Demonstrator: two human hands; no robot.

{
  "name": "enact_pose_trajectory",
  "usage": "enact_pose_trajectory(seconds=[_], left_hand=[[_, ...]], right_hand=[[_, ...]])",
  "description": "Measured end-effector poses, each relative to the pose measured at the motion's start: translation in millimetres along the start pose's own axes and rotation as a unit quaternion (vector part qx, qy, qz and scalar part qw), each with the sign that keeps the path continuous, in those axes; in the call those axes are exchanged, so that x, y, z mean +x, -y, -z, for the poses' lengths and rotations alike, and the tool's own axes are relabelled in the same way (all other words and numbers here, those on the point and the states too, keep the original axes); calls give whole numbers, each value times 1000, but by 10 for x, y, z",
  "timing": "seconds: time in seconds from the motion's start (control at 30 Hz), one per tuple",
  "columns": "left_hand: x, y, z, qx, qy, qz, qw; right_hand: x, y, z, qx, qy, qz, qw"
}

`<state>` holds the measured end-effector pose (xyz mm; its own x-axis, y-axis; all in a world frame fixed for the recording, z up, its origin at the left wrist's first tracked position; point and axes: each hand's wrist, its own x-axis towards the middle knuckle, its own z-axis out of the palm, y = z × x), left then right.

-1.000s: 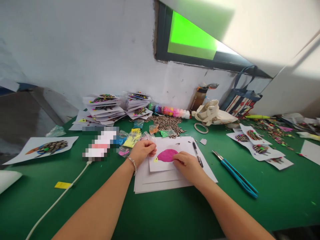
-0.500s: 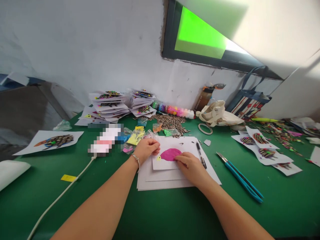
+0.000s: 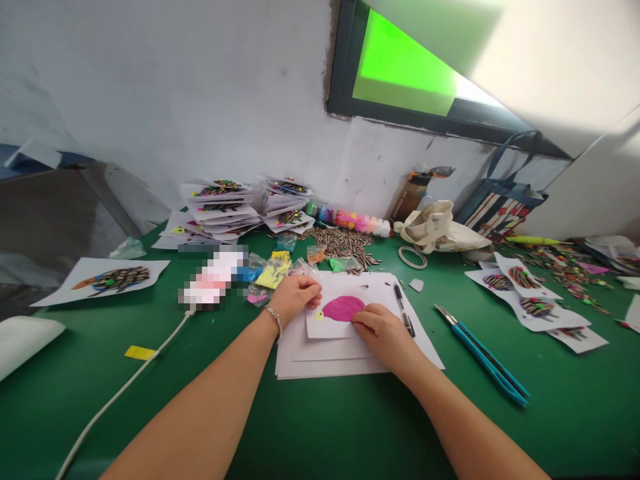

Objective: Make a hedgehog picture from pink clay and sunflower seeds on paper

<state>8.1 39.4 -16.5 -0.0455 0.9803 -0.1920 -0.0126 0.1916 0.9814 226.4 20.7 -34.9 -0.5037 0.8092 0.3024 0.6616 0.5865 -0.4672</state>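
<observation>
We found the left hand [image 3: 296, 295] curled inward at the upper left of the white card [image 3: 327, 332], grip closure and contents undeterminable; rightward on it lay a yellow piece [image 3: 319, 316], then the magenta oval [image 3: 344, 308], long axis crosswise, pointing left; the right hand [image 3: 384, 331], nearer, met the oval's lower right edge, grip bunched, hold unclear

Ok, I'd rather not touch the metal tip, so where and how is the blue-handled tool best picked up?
Probably grip the blue-handled tool mid-handle, coming from the near right: it lies slantwise on the green table, metal tip pointing away and left, its long handle running towards the near right.
</observation>
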Motion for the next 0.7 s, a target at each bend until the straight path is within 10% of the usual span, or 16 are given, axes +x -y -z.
enact_pose_trajectory(seconds=[0.4, 0.7], left_hand=[[9, 3, -3, 0, 0, 6, 1000], [11, -3, -4, 3, -1, 5, 1000]], right_hand=[[-254, 36, 120, 57, -9, -67, 996], [-288, 88, 34, -23, -27, 22, 999]])
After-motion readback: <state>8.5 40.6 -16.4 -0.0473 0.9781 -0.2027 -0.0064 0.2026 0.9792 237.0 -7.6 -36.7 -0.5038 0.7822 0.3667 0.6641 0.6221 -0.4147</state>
